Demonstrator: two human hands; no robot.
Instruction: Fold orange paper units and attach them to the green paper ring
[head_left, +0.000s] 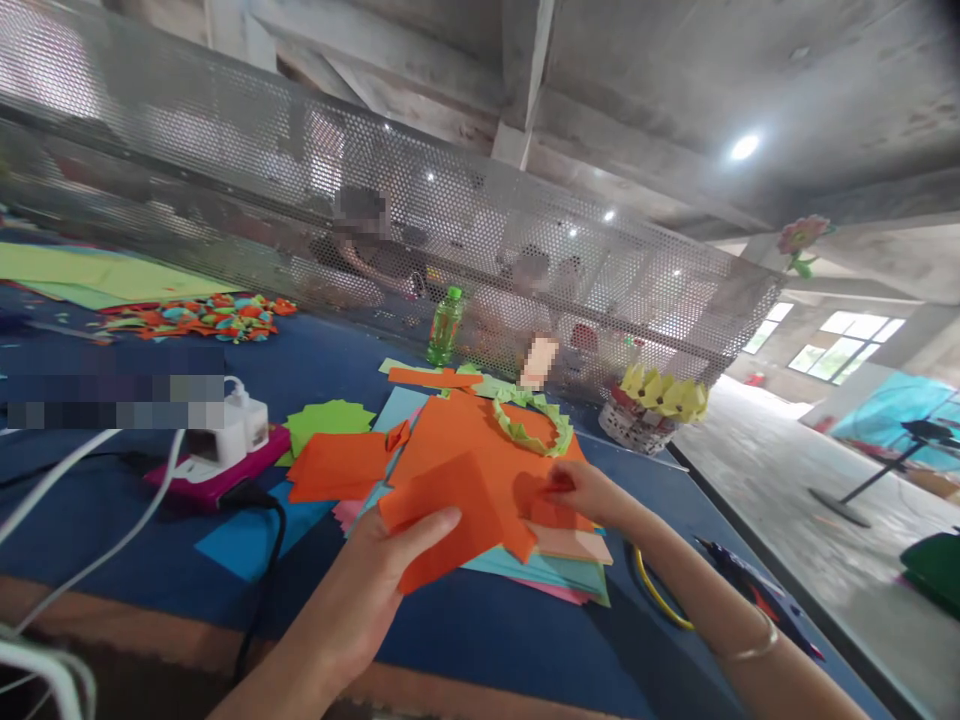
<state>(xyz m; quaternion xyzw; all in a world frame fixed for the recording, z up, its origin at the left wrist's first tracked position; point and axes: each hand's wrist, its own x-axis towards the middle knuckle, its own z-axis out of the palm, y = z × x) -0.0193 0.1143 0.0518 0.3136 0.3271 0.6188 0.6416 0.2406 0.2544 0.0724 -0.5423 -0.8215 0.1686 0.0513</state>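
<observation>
My left hand (401,555) grips an orange paper sheet (450,505) by its near left edge, thumb on top. The sheet is raised over a stack of coloured paper (555,570), whose upper large sheet (442,430) is also orange. To the right, my right hand (581,492) has its fingers curled together above the stack, close to a small orange piece (551,515); whatever lies between the fingertips is hidden. A green folded-paper ring (514,435) rests on the stack just beyond the right hand. Left of the stack are more orange sheets (337,465).
A magenta power strip (225,480) with white plugs and cables stands left. Behind are a green bottle (446,328), folded scraps (232,318) and a mesh divider (465,230). A basket with yellow paper points (645,420) and a yellow ring (656,595) are right.
</observation>
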